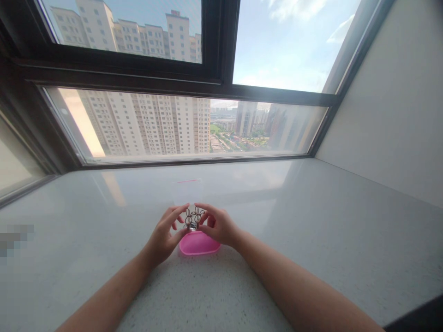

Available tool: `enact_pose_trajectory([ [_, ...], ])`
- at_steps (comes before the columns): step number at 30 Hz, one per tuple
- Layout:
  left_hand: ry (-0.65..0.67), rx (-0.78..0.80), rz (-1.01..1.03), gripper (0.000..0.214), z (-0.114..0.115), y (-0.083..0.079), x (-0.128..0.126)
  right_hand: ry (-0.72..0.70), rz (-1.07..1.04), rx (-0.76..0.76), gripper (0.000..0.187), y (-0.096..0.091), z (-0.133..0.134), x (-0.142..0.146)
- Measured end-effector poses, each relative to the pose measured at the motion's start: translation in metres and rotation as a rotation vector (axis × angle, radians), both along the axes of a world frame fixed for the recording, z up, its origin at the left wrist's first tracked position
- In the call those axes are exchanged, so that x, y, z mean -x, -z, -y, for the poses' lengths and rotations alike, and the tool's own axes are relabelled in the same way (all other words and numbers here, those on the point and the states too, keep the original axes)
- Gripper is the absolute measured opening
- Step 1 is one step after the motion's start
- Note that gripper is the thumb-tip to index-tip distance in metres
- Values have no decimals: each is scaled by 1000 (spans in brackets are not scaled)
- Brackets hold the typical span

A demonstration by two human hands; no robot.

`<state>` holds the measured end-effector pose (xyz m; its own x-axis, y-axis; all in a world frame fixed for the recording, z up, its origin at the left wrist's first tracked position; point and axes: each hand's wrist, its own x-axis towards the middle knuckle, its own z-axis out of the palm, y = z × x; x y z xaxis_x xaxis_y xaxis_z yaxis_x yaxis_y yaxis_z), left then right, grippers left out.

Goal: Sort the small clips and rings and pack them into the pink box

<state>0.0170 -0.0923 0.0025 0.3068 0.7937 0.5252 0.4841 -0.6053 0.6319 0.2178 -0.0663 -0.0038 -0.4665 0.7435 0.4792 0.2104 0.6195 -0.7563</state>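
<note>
Pink tray (pixel 200 244): shallow, rounded oval, lying on the windowsill (pixel 301 198), just under the fingers of left hand (pixel 164 236) and right hand (pixel 221 226); hand-to-tray contact, can't tell.
Left rabbit piece (pixel 188 217): small dark metal-looking outline, long ears up, roughly upright over the far edge of the tray.
Right rabbit piece (pixel 198 216): same kind, same dark tone, ears up, just beside the left one; can't tell if the two are joined.
Left hand: pinched on the left piece, index finger at the ears, thumb at the lower end, other fingers curled behind.
Right hand: pinched on the right piece, index at the top, thumb low, other fingers curled.
Hand spacing: fingertips near each other, palms apart, both pieces between them.
Shiny spot (pixel 193 226): at the lower ends of the pieces; too small to identify.
Pink strip (pixel 188 180): thin, on the sill beyond the hands, seems to edge something clear; outline too faint to call.
Sill surface: pale, speckled, glossy, with window reflections toward the glass.
Window frame (pixel 228 87): dark, spans the far side of the sill.
Outside: tall pale apartment blocks (pixel 145 122) to the left, blue sky (pixel 297 46) with white cloud upper right.
Wall (pixel 391 120): plain pale, right side.
</note>
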Motion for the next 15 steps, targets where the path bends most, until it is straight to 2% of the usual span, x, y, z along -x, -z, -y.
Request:
enact_pose_trajectory([
  [15, -5, 11, 5, 50, 0, 0, 0, -1, -6, -13, 60, 0, 0, 0],
])
